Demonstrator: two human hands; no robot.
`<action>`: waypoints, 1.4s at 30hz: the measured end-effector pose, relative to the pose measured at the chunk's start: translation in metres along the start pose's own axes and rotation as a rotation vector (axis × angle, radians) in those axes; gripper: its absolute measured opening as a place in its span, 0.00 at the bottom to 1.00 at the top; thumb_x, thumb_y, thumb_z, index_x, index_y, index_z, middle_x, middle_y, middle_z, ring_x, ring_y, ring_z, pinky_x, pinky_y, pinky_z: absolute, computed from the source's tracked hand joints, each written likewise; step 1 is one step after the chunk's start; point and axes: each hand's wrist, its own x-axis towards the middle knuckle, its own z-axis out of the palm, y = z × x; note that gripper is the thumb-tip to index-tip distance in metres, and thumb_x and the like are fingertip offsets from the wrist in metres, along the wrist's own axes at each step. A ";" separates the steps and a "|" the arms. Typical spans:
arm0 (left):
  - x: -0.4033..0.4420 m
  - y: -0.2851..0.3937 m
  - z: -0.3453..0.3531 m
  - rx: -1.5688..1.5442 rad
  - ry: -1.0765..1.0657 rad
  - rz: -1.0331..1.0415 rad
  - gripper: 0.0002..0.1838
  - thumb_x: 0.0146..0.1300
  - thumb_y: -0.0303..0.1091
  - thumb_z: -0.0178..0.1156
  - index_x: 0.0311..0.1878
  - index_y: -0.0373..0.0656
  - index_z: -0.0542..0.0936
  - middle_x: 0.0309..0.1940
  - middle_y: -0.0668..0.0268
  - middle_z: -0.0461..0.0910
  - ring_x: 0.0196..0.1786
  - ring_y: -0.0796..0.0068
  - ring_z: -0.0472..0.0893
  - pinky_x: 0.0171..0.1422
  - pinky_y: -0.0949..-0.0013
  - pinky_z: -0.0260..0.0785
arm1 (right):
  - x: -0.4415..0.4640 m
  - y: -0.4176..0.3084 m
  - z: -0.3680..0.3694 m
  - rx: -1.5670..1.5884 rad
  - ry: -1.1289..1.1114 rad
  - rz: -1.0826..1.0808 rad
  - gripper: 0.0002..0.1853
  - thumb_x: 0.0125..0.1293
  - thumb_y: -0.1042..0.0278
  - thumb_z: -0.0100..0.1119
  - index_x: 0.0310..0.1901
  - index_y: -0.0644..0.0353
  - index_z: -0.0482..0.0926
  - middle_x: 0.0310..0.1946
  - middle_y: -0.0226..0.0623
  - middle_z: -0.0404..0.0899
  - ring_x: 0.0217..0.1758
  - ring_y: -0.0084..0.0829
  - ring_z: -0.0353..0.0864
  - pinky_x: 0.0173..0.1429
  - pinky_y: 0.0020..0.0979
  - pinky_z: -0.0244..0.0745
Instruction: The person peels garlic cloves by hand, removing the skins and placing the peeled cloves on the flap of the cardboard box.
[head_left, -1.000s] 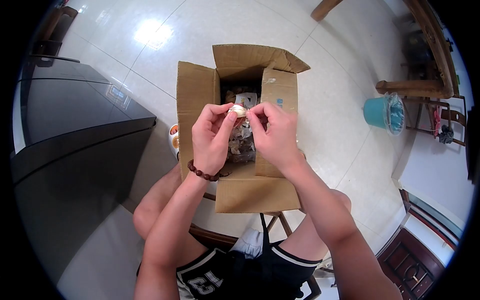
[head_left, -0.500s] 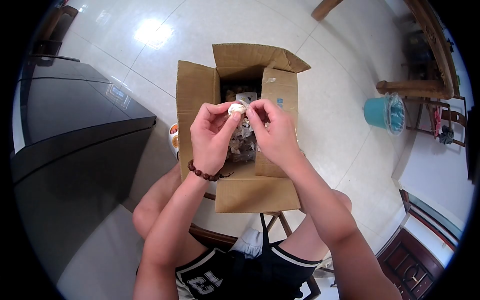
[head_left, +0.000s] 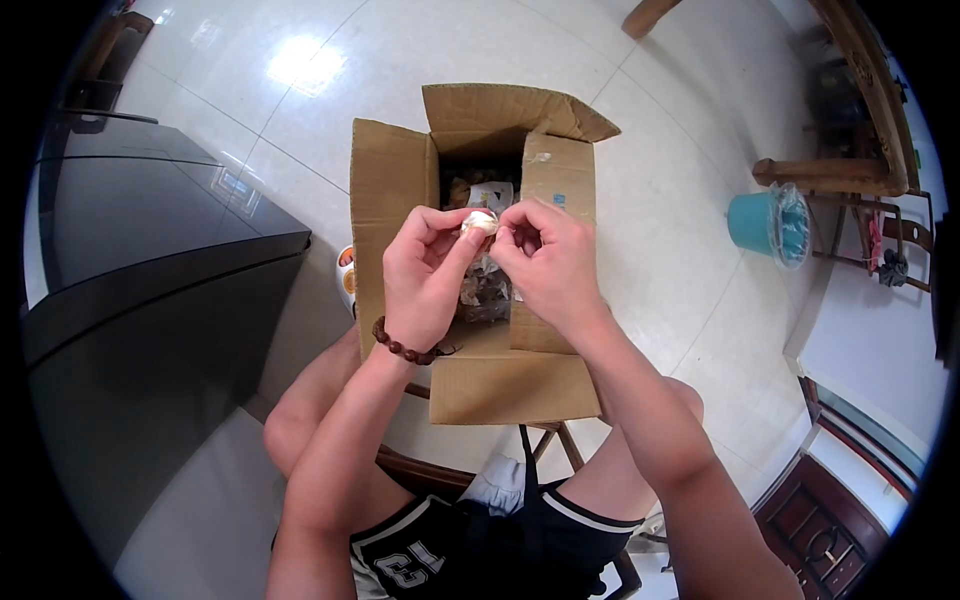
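Between thumb and fingers, my left hand (head_left: 425, 270) grips a small whitish garlic bulb (head_left: 480, 222). My right hand (head_left: 548, 255) is closed in a pinch at the bulb's right side, its fingertips touching it. Whether a bit of skin is between those fingertips is too small to tell. Both hands are over an open cardboard box (head_left: 515, 390), its flaps folded outward. Inside the box lie crumpled papery scraps (head_left: 487, 290), partly hidden by my hands. A dark bead bracelet (head_left: 400, 347) circles my left wrist.
A dark glossy cabinet (head_left: 180, 260) stands at the left. On the tiled floor to the right is a teal bin (head_left: 752, 225) with a clear plastic liner. Wooden furniture (head_left: 835, 178) stands behind it. My legs flank the box's near side.
My right fingers have curled in tighter and turned at the garlic bulb's edge. The bulb has shifted slightly in my left fingers, showing a smoother white side. The box has barely moved.
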 end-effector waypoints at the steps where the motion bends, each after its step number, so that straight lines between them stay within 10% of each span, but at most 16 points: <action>1: 0.001 0.000 -0.001 -0.072 -0.006 -0.051 0.08 0.74 0.22 0.63 0.52 0.32 0.78 0.52 0.57 0.86 0.52 0.76 0.86 0.59 0.71 0.80 | -0.001 0.001 0.000 0.000 0.000 0.001 0.06 0.62 0.75 0.68 0.33 0.67 0.80 0.25 0.35 0.80 0.24 0.21 0.75 0.30 0.27 0.71; 13: 0.007 0.001 -0.011 -0.454 -0.059 -0.255 0.13 0.80 0.29 0.56 0.62 0.35 0.76 0.58 0.54 0.83 0.53 0.71 0.85 0.61 0.66 0.79 | 0.004 0.013 -0.009 0.462 -0.113 0.276 0.05 0.69 0.74 0.66 0.34 0.64 0.83 0.28 0.22 0.82 0.31 0.12 0.77 0.35 0.20 0.72; 31: 0.013 0.003 -0.015 -0.229 0.014 -0.298 0.17 0.78 0.26 0.58 0.67 0.38 0.76 0.54 0.62 0.84 0.56 0.72 0.85 0.62 0.65 0.81 | 0.007 0.015 -0.015 -0.522 -0.538 0.190 0.08 0.65 0.73 0.66 0.44 0.64 0.88 0.34 0.41 0.87 0.30 0.34 0.84 0.40 0.36 0.79; 34: 0.013 0.003 -0.016 -0.198 -0.012 -0.288 0.16 0.77 0.26 0.59 0.64 0.37 0.78 0.54 0.63 0.84 0.55 0.74 0.84 0.61 0.67 0.81 | 0.009 0.009 -0.013 -0.254 -0.292 0.140 0.09 0.63 0.72 0.69 0.44 0.62 0.90 0.36 0.45 0.88 0.33 0.39 0.88 0.43 0.39 0.82; 36: 0.013 0.008 -0.015 -0.202 -0.035 -0.285 0.15 0.77 0.26 0.60 0.63 0.36 0.79 0.53 0.63 0.84 0.55 0.75 0.84 0.61 0.68 0.81 | 0.013 -0.009 -0.017 0.174 -0.138 0.259 0.13 0.63 0.70 0.74 0.49 0.60 0.90 0.41 0.36 0.88 0.32 0.23 0.85 0.39 0.29 0.81; 42: 0.011 0.012 -0.010 -0.187 -0.071 -0.237 0.14 0.75 0.26 0.64 0.60 0.33 0.81 0.54 0.61 0.85 0.52 0.79 0.84 0.59 0.72 0.80 | 0.012 0.000 -0.014 0.210 -0.185 0.034 0.14 0.64 0.73 0.75 0.51 0.63 0.89 0.43 0.32 0.86 0.36 0.17 0.82 0.40 0.23 0.78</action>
